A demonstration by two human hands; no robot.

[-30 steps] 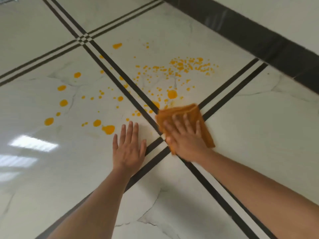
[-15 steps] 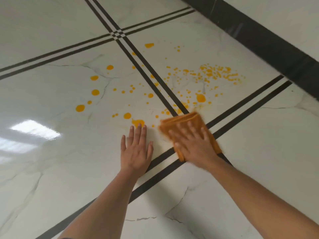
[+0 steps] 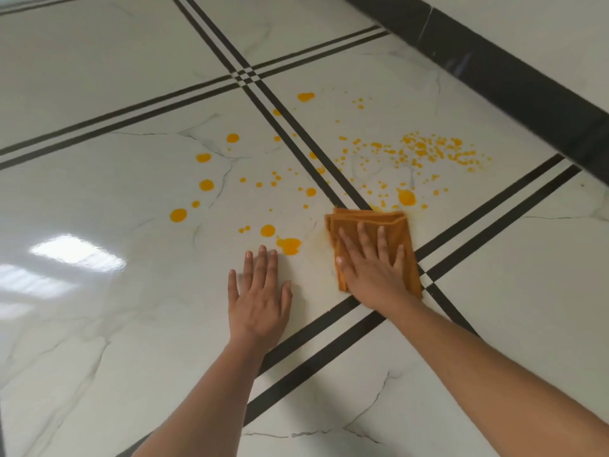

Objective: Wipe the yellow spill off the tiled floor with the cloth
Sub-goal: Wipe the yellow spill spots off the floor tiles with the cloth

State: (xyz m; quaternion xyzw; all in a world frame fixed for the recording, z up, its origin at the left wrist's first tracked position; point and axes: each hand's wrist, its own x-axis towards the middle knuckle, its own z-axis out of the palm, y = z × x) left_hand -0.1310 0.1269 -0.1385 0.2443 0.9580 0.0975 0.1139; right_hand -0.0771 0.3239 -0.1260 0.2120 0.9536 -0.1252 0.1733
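Yellow drops of the spill (image 3: 407, 196) lie scattered over two white marble tiles, from big blobs on the left to a dense speckle at the far right. A folded orange cloth (image 3: 365, 220) lies flat on the floor at the near edge of the drops. My right hand (image 3: 370, 268) presses flat on the cloth, fingers spread. My left hand (image 3: 260, 295) rests palm-down on the bare tile beside it, just below a large yellow blob (image 3: 289, 245). A faint yellow smear shows left of the cloth.
The tiled floor (image 3: 99, 324) is glossy white with double black lines crossing under my right wrist. A black skirting strip (image 3: 514, 74) and a white wall run along the upper right. Ceiling light glares on the left.
My right hand has slid the cloth a little to the left over the black lines, leaving a faint smear. The view has shifted, so the spill sits further right. My left hand stays planted.
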